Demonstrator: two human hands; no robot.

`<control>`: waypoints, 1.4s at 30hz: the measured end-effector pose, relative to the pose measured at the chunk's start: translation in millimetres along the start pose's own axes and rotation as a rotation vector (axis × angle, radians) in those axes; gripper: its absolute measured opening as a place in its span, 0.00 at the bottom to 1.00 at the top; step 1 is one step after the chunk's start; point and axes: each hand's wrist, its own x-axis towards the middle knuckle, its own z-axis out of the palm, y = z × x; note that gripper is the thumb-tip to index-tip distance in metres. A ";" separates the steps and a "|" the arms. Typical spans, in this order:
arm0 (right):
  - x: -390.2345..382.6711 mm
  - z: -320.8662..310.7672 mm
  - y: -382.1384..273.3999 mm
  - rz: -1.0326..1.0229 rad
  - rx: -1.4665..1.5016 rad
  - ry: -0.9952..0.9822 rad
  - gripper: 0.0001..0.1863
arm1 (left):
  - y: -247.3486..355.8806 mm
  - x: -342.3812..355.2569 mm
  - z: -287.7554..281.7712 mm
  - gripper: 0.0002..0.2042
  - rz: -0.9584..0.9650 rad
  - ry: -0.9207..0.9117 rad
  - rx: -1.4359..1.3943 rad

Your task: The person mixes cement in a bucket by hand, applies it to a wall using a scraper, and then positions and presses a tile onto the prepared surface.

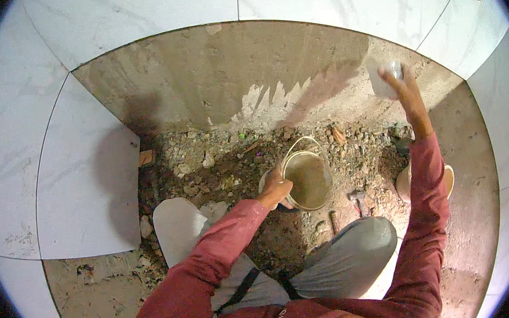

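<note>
My left hand [275, 188] is closed on the left side of a small pale bucket [331, 179]. The bucket has a raised thin handle, and murky brownish liquid seems to fill its inside. Out to the far right, my right hand [404, 88] reaches up close to the bare wall [222, 71]. Its fingers are closed round a small clear object [394, 69], smeared by motion, whose kind I cannot make out. Much of that wall looks dark and wet, with a paler jagged patch [270, 97] low in the middle.
White marbled tiles [133, 18] line the wall above and the left side [86, 173]. Rubble [206, 163] covers the ground before my bent knees. A hammer-like tool [360, 201] lies near my right knee, and another pale bucket [403, 185] stands partly behind my right arm.
</note>
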 end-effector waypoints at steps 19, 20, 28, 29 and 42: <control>-50.7 -22.7 82.1 -0.112 -0.750 -0.165 0.55 | 26.5 -10.0 19.7 0.43 0.016 -0.073 -0.060; -77.0 -20.1 89.9 0.032 -0.523 -0.436 0.56 | 24.6 -8.1 20.1 0.43 -0.005 -0.057 -0.046; -193.4 129.3 142.4 -0.678 -0.572 -0.722 0.36 | 24.0 1.7 42.6 0.42 -0.025 0.091 0.260; -196.1 145.4 148.5 -0.726 -0.671 -0.709 0.36 | 24.4 1.2 45.5 0.42 -0.010 0.091 0.283; -234.2 195.1 211.1 -0.207 -0.125 -0.862 0.39 | -14.2 23.0 50.0 0.43 0.225 0.078 0.647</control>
